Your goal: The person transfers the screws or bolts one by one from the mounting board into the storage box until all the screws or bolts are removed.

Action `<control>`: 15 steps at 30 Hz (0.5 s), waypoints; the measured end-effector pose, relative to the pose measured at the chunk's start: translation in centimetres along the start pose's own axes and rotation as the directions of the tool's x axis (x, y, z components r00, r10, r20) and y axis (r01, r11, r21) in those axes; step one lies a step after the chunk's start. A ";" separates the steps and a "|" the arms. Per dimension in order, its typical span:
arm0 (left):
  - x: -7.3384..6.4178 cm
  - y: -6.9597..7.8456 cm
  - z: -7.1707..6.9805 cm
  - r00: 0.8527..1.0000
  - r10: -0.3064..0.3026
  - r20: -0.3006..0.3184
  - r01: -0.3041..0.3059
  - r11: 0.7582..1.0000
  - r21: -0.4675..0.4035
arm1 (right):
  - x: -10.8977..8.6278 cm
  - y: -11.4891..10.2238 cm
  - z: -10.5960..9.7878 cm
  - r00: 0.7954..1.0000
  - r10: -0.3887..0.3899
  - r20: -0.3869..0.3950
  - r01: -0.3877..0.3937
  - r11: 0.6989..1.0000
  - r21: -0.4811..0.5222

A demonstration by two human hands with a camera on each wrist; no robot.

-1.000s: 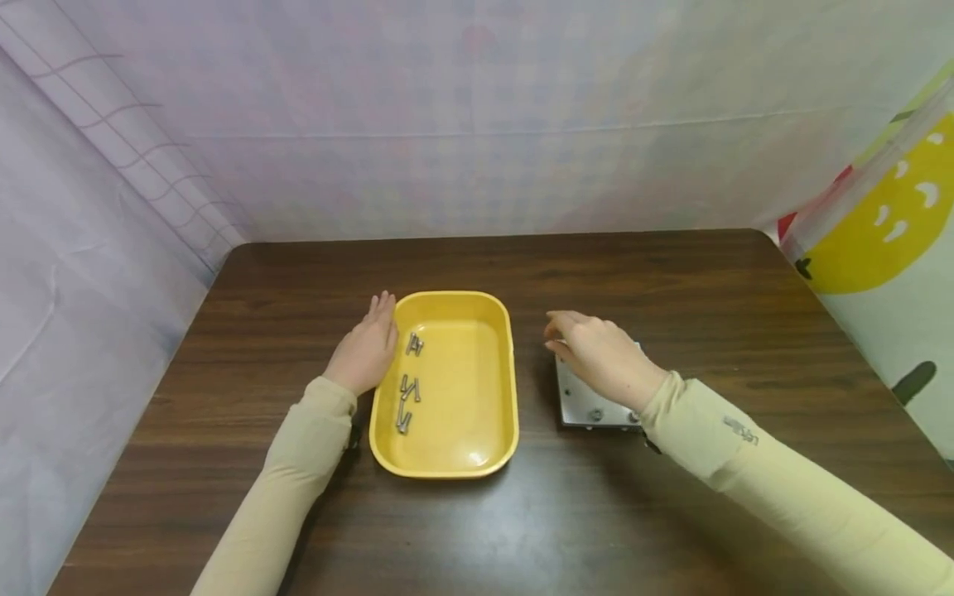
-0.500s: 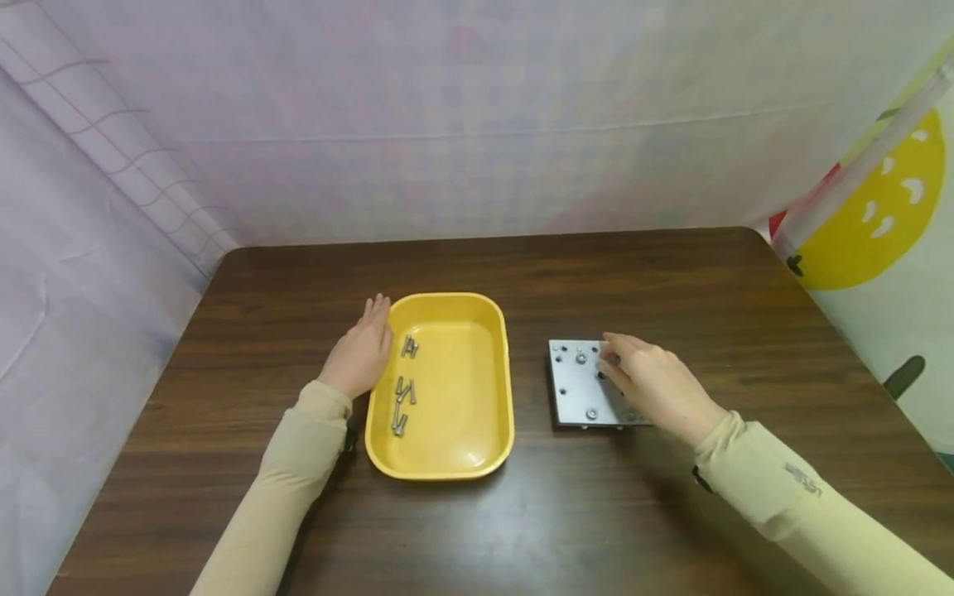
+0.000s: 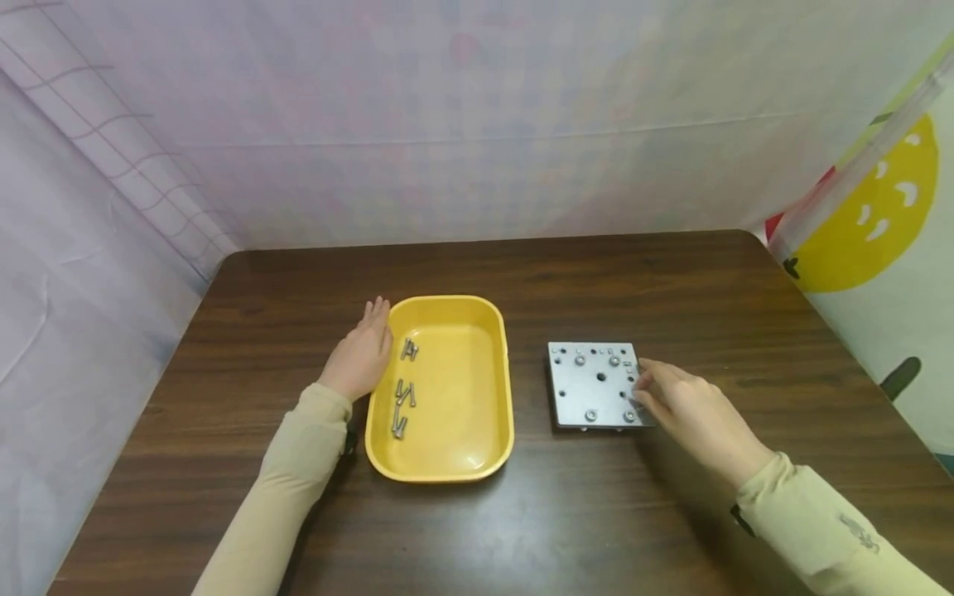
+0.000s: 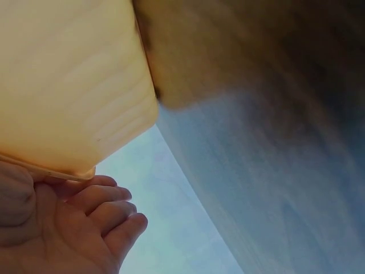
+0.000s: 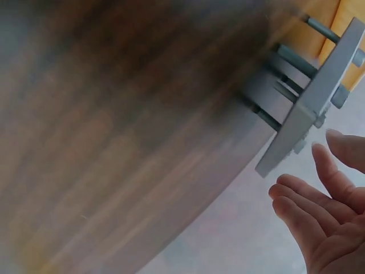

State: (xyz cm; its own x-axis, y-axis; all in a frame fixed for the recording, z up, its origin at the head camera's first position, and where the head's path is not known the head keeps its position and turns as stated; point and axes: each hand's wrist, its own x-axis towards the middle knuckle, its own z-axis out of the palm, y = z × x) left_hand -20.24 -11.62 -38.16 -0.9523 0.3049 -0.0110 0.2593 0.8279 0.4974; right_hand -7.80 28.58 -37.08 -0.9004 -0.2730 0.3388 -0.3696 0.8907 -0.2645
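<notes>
My left hand [image 3: 361, 351] rests along the left rim of a yellow plastic tray [image 3: 501, 364], its fingers extended. In the left wrist view, the fingers [image 4: 111, 212] lie right at the tray's rim. Several loose bolts [image 3: 411, 395] lie along the tray's left side. My right hand [image 3: 693, 414] is at the right edge of a square metal plate [image 3: 577, 389], thumb and index finger apart with nothing visible between them. Bolt heads [image 5: 340, 96] show on the plate's top, and bolt shanks [image 5: 296, 60] stick out below it. Several holes in the plate show in the head view.
The dark wood-grain table [image 3: 477, 538] carries both tray and plate, with a gap between them. A pale patterned cloth [image 3: 462, 124] hangs behind the far edge, and more cloth hangs at the left and right sides.
My right hand has moved right, from over the plate's left side to its right edge, uncovering its top. The left hand stays at the tray rim. The view has shifted slightly.
</notes>
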 end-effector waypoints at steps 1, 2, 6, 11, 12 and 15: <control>0.0 0.0 0.0 1.000 0.002 -0.001 -0.002 1.000 0.001 | -0.3 0.0 0.1 1.000 -0.003 -0.011 0.003 1.000 0.001; 0.0 0.0 0.0 1.000 0.004 -0.002 -0.004 1.000 0.003 | -0.5 0.1 0.2 1.000 -0.006 -0.021 0.006 1.000 0.003; 0.0 0.0 0.0 1.000 0.003 -0.004 -0.003 1.000 0.008 | -1.2 0.1 0.4 0.999 -0.006 -0.038 0.007 1.000 0.013; 0.0 0.0 0.0 1.000 -0.005 -0.004 0.005 1.000 0.009 | -1.5 0.1 0.6 1.000 0.007 -0.028 -0.006 1.000 0.023; 0.0 0.0 0.0 1.000 -0.005 -0.005 0.005 1.000 0.010 | -1.6 0.1 0.6 1.000 0.010 -0.025 -0.009 1.000 0.023; 0.0 0.1 0.0 1.000 -0.004 -0.003 0.004 1.000 0.008 | -1.7 0.0 0.6 1.000 0.018 -0.013 -0.017 0.999 0.027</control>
State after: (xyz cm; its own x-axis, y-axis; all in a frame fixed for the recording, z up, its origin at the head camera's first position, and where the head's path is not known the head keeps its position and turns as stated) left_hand -20.25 -11.55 -38.15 -0.9538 0.3002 -0.0106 0.2568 0.8330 0.4900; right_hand -6.47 28.84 -38.23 -0.9036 -0.2523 0.3462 -0.3599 0.8854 -0.2942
